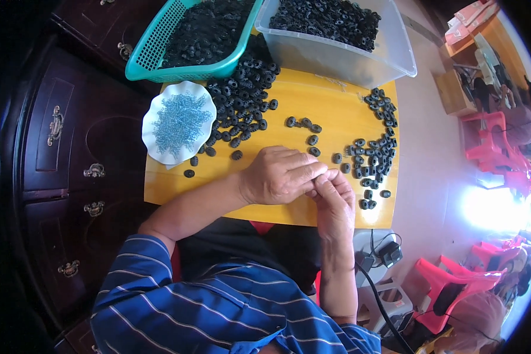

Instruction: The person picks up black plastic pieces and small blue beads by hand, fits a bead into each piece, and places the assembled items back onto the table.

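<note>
My left hand (pixel 282 175) and my right hand (pixel 335 197) meet over the near part of the yellow tabletop. Fingertips of both are pinched together, closed on something small that they hide almost wholly. Just beyond them, a few small black oval plastic parts (pixel 314 140) lie loose. To the right of my right hand spreads a group of similar black parts (pixel 376 158). Left of my left hand is a heap of black oval parts (pixel 242 97). A white wavy-edged plate (pixel 149 137) at the left holds a pile of tiny pale-blue pieces (pixel 182 121).
A green plastic basket (pixel 134 68) and a clear plastic bin (pixel 330 62), both filled with black parts, stand at the far side. Dark wooden drawers (pixel 56 133) line the left. Pink plastic stools (pixel 439 289) and a black cable (pixel 374 289) are to the right.
</note>
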Tool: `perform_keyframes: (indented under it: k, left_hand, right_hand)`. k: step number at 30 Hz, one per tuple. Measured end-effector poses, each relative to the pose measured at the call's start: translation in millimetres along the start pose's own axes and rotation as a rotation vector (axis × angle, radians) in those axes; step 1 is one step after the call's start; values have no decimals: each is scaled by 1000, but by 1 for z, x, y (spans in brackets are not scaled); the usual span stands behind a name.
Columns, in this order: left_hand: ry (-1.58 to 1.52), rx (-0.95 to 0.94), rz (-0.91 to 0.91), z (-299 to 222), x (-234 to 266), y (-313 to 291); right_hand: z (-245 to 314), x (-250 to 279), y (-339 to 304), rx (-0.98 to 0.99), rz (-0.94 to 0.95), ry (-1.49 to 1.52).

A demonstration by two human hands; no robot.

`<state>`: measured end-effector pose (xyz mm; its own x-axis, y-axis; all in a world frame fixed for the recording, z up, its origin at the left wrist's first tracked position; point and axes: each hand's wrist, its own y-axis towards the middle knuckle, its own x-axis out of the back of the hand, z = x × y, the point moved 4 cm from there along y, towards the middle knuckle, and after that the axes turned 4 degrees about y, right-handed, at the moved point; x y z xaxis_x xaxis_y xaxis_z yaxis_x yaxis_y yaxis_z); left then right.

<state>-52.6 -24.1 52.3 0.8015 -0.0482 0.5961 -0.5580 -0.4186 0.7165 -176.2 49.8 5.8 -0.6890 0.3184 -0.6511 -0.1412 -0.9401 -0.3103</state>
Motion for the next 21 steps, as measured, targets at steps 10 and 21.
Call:
perform_keyframes:
  k: [10, 21]
  left_hand:
    - [7, 41, 53, -1, 5, -2]
    - [171, 328, -106, 53, 113, 25]
  right_hand:
    - [1, -5, -2, 18, -10, -83]
    - [5, -19, -10, -19, 70, -217]
